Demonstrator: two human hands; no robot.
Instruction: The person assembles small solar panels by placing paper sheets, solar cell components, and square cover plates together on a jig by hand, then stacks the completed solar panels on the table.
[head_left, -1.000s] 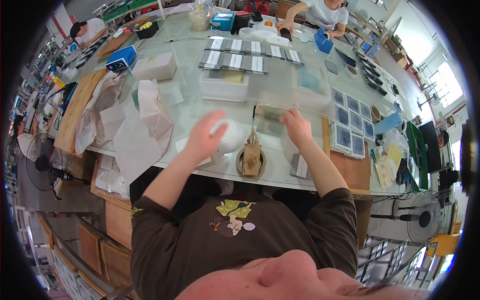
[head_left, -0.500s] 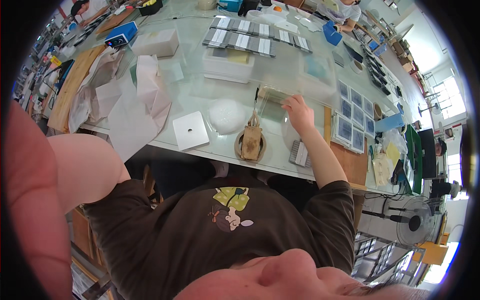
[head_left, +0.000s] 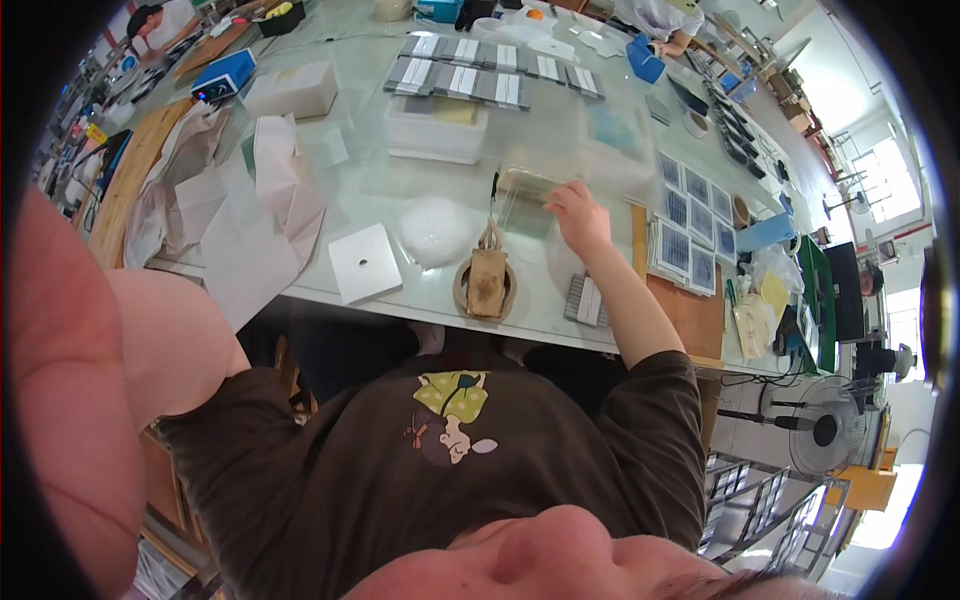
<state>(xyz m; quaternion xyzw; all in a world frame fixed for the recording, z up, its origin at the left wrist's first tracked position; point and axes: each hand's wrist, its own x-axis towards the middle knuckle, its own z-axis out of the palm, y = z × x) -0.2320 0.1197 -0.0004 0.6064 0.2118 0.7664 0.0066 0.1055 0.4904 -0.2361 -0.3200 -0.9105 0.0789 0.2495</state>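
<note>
My left hand [head_left: 65, 400] is raised very close at the left, large and cut off by the picture's rim; most of its fingers are out of sight. My right hand [head_left: 580, 218] reaches over the glass-topped table, its fingers bent and pinched together at the right edge of a clear, shallow box [head_left: 522, 205]. What lies between the fingertips is too small to make out. In front of the box, a worn wooden block [head_left: 487, 282] with a looped top rests over a round brown ring [head_left: 463, 290]. A small grey-and-white striped stack [head_left: 586, 300] lies beside my right forearm.
A white square plate [head_left: 365, 263] and a white round mound [head_left: 436, 232] lie left of the block. Crumpled paper [head_left: 285, 190], a white tub [head_left: 436, 132] and rows of grey-white pieces [head_left: 460, 80] stand further off. Dark-patterned cards [head_left: 690, 215] lie right. Co-workers [head_left: 170, 28] sit beyond.
The whole view has shifted slightly, so the table appears further left. My right hand stays at the clear box, and my left hand remains raised close by.
</note>
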